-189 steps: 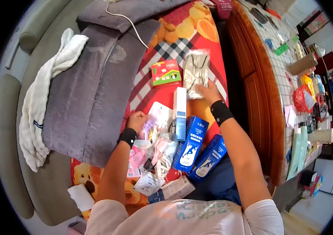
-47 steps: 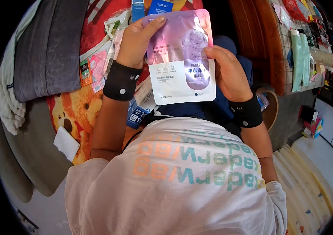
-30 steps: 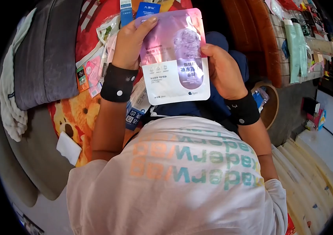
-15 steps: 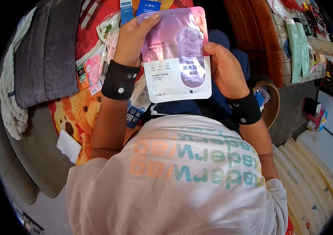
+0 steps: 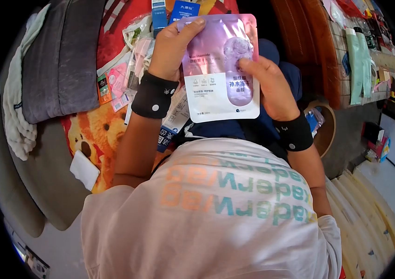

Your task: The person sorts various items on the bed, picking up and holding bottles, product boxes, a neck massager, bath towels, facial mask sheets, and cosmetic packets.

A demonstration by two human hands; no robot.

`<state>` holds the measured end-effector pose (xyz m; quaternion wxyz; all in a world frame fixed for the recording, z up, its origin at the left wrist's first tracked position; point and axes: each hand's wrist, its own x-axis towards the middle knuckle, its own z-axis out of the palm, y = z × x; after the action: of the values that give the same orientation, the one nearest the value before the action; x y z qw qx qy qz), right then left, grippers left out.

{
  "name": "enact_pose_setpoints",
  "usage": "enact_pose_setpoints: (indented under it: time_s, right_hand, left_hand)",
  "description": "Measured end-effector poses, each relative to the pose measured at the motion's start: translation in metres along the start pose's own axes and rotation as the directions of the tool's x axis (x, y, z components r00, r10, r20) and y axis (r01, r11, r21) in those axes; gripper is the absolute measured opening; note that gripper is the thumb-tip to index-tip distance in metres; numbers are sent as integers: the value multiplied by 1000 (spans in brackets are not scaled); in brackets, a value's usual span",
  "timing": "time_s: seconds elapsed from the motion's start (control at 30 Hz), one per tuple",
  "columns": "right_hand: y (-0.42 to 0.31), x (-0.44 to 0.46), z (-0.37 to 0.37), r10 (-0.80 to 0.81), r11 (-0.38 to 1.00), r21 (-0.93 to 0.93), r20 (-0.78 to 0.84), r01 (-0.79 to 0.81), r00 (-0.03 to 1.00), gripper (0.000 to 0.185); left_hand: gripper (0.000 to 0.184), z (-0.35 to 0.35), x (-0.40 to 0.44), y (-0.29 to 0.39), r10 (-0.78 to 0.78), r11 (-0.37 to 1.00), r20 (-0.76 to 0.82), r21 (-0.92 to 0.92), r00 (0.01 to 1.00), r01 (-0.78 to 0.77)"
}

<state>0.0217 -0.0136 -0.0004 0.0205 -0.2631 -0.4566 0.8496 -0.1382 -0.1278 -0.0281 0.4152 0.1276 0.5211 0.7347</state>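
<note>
A pink, purple and white face mask packet (image 5: pixel 206 95) is held up before my chest, its printed front toward me. My left hand (image 5: pixel 169 51) grips its upper left corner, thumb on the front and fingers hidden behind. At the packet's right edge, my right hand (image 5: pixel 272 88) is closed on it, with the thumb lying across the printed picture. The fingers of that hand are mostly behind the packet. Both wrists wear black bands. Under my left forearm lies a white and blue box (image 5: pixel 175 114) with large printed characters.
Blue boxes (image 5: pixel 185 10), small pink and orange packets (image 5: pixel 104 88) and a folded white tissue (image 5: pixel 85 170) lie on the red patterned blanket (image 5: pixel 109 128). Pale green tubes (image 5: pixel 356 65) rest on the table (image 5: pixel 341 95) at right. Below it stands a round bin (image 5: pixel 328 123).
The packet and both hands sit slightly further right in view. My right thumb has slid from the packet's edge inward onto its front.
</note>
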Motion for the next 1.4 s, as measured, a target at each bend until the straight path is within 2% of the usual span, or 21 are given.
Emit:
enact_pose_setpoints:
  time_s: [0.03,0.13,0.23,0.43,0.53,0.63,0.73,0.93,1.13,1.4]
  right_hand:
    - [2,0,0,-9,999,-42,8,9,1000,21]
    - [5,1,2,-27,1000,-8,-20,27,999,20]
    - [6,2,2,-77,993,-96,-32,73,997,19]
    - [8,2,2,-81,994,-69,-16,80,997,18]
    - [10,3,1,-73,997,-38,-13,73,997,18]
    - [11,3,0,-59,998,-21,-7,59,998,18]
    - [11,3,1,-52,999,6,-12,52,999,18]
    - [8,1,3,-18,1000,-13,-47,18,999,20]
    - [10,2,3,-14,1000,9,-48,14,999,20]
    - [12,4,2,-12,1000,-2,-40,12,999,20]
  left_hand:
    - [21,2,-1,0,5,999,-2,35,1000,-5]
    - [23,10,-7,3,10,998,22,64,1000,-12]
    - [24,15,-11,7,29,995,46,94,999,-33]
    - [21,14,-12,7,57,989,57,131,997,-64]
    - [22,11,-8,4,43,994,-35,104,998,-39]
    - [28,9,-5,2,22,1000,-96,-20,995,-24]
    - [31,12,-6,6,-39,997,-140,-65,989,30]
    - [29,12,-4,2,0,991,-247,-128,969,-33]
    - [28,3,-5,2,-49,985,-160,-173,986,21]
    - [27,-2,-4,-2,-14,994,-155,-111,988,-4]
